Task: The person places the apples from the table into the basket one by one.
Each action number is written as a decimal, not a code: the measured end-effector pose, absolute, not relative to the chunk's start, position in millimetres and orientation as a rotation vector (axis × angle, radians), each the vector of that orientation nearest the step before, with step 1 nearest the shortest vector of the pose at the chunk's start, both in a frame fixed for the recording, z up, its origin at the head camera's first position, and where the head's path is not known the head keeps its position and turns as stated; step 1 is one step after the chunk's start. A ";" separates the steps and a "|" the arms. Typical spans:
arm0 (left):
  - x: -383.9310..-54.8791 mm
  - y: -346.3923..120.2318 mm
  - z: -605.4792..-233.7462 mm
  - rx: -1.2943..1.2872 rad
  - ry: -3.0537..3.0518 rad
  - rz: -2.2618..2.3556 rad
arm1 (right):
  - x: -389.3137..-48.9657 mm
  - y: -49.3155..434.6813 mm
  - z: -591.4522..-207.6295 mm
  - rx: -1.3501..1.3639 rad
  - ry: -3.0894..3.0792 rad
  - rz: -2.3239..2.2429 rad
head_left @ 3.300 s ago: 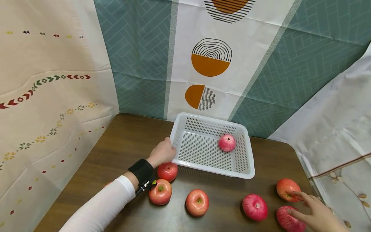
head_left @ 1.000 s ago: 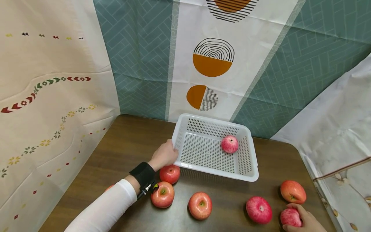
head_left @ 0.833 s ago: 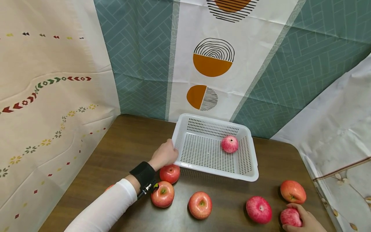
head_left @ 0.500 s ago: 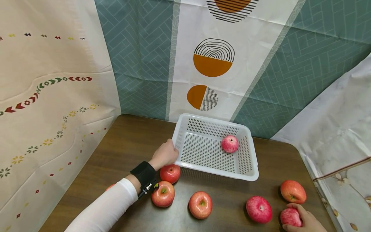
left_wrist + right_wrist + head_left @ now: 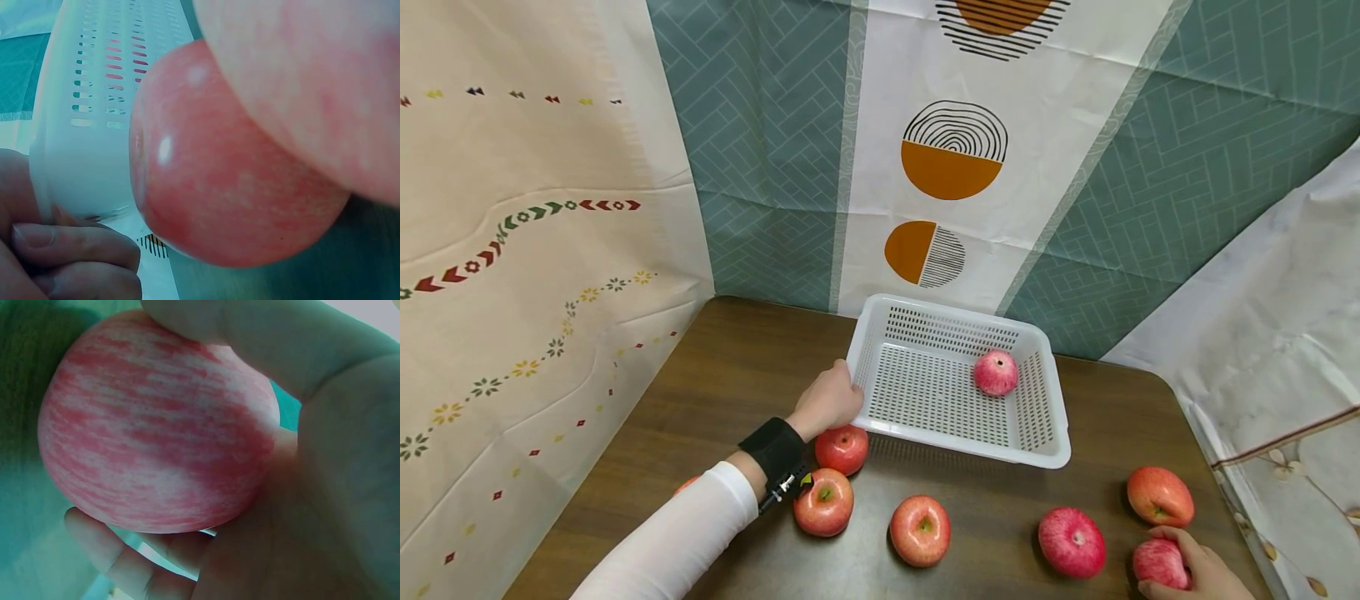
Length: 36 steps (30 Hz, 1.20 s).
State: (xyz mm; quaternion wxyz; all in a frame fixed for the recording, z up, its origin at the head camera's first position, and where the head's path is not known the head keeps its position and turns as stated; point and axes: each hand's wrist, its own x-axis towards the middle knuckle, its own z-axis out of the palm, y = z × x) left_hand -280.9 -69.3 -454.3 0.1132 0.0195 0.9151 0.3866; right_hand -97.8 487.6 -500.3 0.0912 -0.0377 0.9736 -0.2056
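My left hand point(image 5: 830, 400) grips the front left corner of a white perforated plastic basket point(image 5: 925, 435). In the left wrist view its curled fingers point(image 5: 81, 250) hold the basket's rim. At the lower right, my right hand point(image 5: 1204, 571) holds a pink streaked apple point(image 5: 1161, 563). The right wrist view shows the thumb over one side of this apple and fingers under the other. A redder apple point(image 5: 1160, 497) lies just beyond that hand, and a deep pink one point(image 5: 1071, 542) lies to its left. Inside the basket, towards its right end, sits one pink apple point(image 5: 996, 372).
One red apple point(image 5: 842, 450) lies against the basket's front left, below my left hand. Two lighter apples, one near my wrist point(image 5: 823, 502) and one in the front middle point(image 5: 920, 531), rest on the brown table point(image 5: 760, 342). Another apple point(image 5: 686, 484) is mostly hidden behind my left forearm.
My right hand, spread above the pink streaked apple in the earliest frame, has closed round it. Since half a second ago, hand and apple have shifted slightly right. My left hand keeps its grip.
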 end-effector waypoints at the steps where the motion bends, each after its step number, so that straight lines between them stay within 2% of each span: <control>1: -281.3 -70.0 -454.6 0.058 2.685 1.133 | -98.0 487.2 -499.0 -0.103 2.889 -0.602; 13: -284.2 -75.1 -456.3 0.052 2.686 1.115 | -88.7 469.5 -487.9 -0.326 3.080 -0.646; 20: -282.9 -74.0 -455.5 0.037 2.701 1.110 | -96.3 427.5 -440.7 -0.120 3.057 -0.499; 27: -281.7 -62.3 -458.2 0.038 2.721 1.116 | -109.5 391.6 -401.8 -0.258 3.182 -0.515; 30: -283.2 -59.6 -459.0 0.043 2.736 1.105 | -118.7 378.4 -386.1 -0.227 3.163 -0.521; 36: -287.2 -68.3 -456.5 0.050 2.713 1.087 | -134.4 350.4 -376.5 -0.275 3.169 -0.629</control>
